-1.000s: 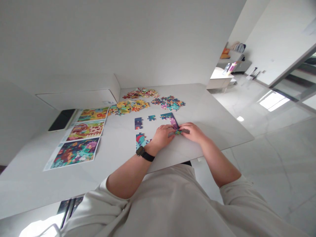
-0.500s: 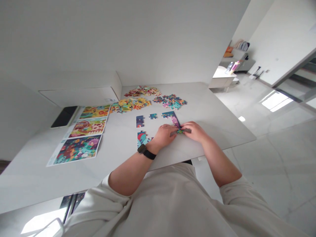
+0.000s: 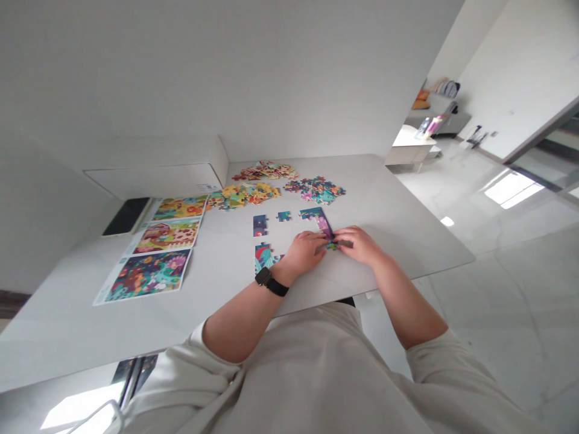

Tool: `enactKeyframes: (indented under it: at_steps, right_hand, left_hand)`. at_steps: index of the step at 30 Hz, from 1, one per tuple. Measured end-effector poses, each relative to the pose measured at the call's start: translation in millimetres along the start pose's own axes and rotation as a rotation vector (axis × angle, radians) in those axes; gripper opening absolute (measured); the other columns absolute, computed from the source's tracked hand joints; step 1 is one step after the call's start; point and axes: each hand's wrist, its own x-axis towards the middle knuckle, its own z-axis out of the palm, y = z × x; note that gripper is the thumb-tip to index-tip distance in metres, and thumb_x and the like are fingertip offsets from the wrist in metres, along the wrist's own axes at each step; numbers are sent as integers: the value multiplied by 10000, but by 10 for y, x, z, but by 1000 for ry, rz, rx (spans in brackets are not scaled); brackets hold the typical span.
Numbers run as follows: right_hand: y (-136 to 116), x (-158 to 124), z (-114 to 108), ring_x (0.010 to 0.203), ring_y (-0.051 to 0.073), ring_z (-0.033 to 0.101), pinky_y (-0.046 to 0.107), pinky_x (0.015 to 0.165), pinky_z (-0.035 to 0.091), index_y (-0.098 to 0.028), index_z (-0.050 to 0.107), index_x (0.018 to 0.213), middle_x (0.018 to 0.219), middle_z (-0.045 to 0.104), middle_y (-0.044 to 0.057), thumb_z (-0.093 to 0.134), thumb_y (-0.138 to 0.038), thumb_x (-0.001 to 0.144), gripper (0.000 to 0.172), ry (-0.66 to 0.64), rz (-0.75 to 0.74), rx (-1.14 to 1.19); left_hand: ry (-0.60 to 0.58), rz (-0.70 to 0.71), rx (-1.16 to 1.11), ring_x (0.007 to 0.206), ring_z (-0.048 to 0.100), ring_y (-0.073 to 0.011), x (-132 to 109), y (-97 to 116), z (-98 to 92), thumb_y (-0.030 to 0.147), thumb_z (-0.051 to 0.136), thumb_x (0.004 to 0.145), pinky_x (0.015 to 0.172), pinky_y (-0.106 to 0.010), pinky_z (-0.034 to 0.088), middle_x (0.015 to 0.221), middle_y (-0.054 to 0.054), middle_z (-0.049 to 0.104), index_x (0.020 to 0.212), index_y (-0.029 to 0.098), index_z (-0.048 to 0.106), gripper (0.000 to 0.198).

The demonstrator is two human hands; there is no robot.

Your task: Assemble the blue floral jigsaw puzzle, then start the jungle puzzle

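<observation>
**Head view: two hands close on a puzzle piece**
The small puzzle piece lies just beside the right hand, nearer than the left hand, at the foot of a joined puzzle strip slanting away across the white table. Right fingertips press close; clamping unclear. Hands match the earlier frame.

bright daylight, glare on the glossy floor, faint shadow under the right hand, edges warped
</observation>
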Motion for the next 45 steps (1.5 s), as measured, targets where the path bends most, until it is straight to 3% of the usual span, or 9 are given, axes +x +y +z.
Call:
enactKeyframes:
  at_steps: [13, 19, 22, 26, 30, 34, 39, 42, 45]
  right_hand:
    - [2, 23, 68, 1153, 276, 771, 486, 1084, 575, -292, 860, 1122, 1270, 827, 75, 773, -174, 930, 242, 0, -25, -32]
    - [-7, 29, 78, 1154, 284, 763, 500, 1082, 578, -291, 853, 1118, 1249, 824, 84, 773, -162, 923, 246, -2, -25, -30]
    - [-38, 23, 75, 1180, 289, 745, 505, 1079, 586, -281, 849, 1102, 1314, 784, 104, 764, -196, 934, 207, 50, -13, -14]
    - [-73, 21, 35, 1176, 269, 725, 467, 1065, 591, -275, 830, 1021, 1239, 762, 104, 679, -298, 1021, 153, 184, 30, 36]
    - [-81, 26, 1, 1017, 240, 729, 403, 974, 599, -254, 766, 871, 1048, 754, 82, 590, -396, 1081, 308, 251, 89, 63]
    - [-132, 50, -24, 931, 233, 711, 375, 901, 592, -248, 721, 860, 961, 731, 78, 506, -362, 1109, 348, 221, 91, 43]
    - [-248, 200, -184, 1045, 255, 718, 403, 983, 582, -278, 744, 1097, 1106, 749, 91, 494, -242, 1087, 253, 177, 51, 0]
    - [-245, 411, -297, 1052, 241, 731, 396, 1006, 578, -294, 728, 1280, 1216, 752, 85, 543, -199, 1054, 307, 102, 48, -11]
    - [-138, 702, -349, 1036, 228, 738, 372, 983, 573, -273, 780, 1205, 1180, 778, 76, 618, -219, 1025, 248, -43, 23, -47]
  left_hand:
    - [-4, -30, 39, 1361, 682, -317, -12, -5, -12, 256, 661, 988, 1231, -520, 498, 1457, -91, 746, 1366, 243, 785, 399]
    - [56, -2, -8, 1319, 714, -298, -3, -32, 38, 223, 698, 948, 1212, -505, 519, 1398, -92, 776, 1282, 262, 813, 356]
    - [209, -12, -108, 1185, 765, -273, 19, 1, -44, 235, 678, 991, 1117, -454, 573, 1241, -95, 832, 1173, 251, 834, 240]
    - [508, -168, -237, 935, 778, -232, 19, 29, -320, 345, 631, 1062, 934, -378, 600, 939, -73, 839, 1045, 227, 811, 216]
    - [675, -306, -424, 599, 659, -158, -19, -33, -668, 574, 559, 1081, 662, -276, 533, 632, -19, 695, 774, 212, 688, 492]
    - [763, -350, -495, 563, 616, -146, -71, -187, -1047, 656, 441, 1097, 626, -265, 505, 579, -22, 629, 684, 221, 588, 618]
    - [610, -379, -317, 657, 669, -170, -198, -595, -1455, 531, 560, 1049, 713, -286, 550, 686, -15, 714, 978, 209, 714, 364]
    - [576, -375, -354, 754, 717, -175, -258, -933, -1522, 482, 612, 1002, 766, -291, 582, 813, -30, 760, 1101, 207, 709, 307]
    - [537, -430, -395, 780, 720, -181, -299, -1213, -1425, 472, 626, 969, 755, -296, 583, 888, -55, 775, 1118, 197, 702, 322]
